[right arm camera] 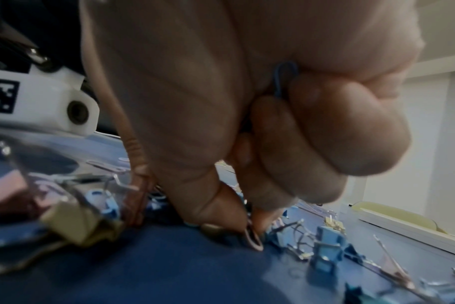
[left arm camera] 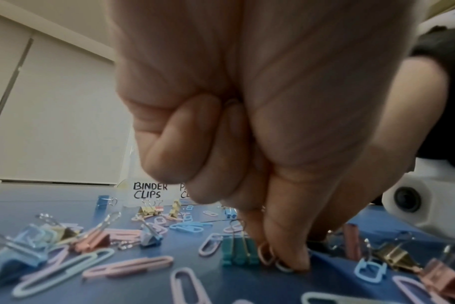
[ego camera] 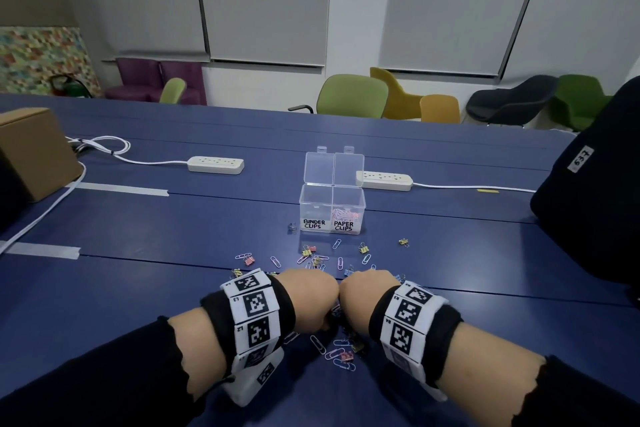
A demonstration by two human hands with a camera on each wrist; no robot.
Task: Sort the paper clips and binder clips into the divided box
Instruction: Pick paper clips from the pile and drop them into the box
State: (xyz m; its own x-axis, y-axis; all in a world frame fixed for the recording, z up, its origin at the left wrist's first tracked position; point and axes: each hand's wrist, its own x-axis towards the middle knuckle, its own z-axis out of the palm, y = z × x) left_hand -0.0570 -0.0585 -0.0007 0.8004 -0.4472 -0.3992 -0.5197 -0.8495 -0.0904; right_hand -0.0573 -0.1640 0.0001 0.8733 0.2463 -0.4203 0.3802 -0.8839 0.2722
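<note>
The clear divided box (ego camera: 330, 199) stands mid-table with both lids up; its right cell, labelled PAPER CLIPS, holds pink paper clips (ego camera: 343, 214), and I see little in the BINDER CLIPS cell. Pastel paper clips and small binder clips (ego camera: 313, 258) lie scattered in front of it. Both hands reach down into the pile, knuckles touching. My left hand (left arm camera: 281, 261) pinches a pink paper clip (left arm camera: 266, 256) against the table beside a teal binder clip (left arm camera: 238, 253). My right hand (right arm camera: 249, 226) pinches a pink paper clip (right arm camera: 255, 241), with a blue paper clip (right arm camera: 283, 80) tucked under its curled fingers.
Two white power strips (ego camera: 215, 164) (ego camera: 384, 180) lie behind and beside the box. A cardboard box (ego camera: 31, 152) sits at the left edge and a black bag (ego camera: 595, 191) at the right. Grey tape strips (ego camera: 117, 189) mark the blue table; chairs stand beyond it.
</note>
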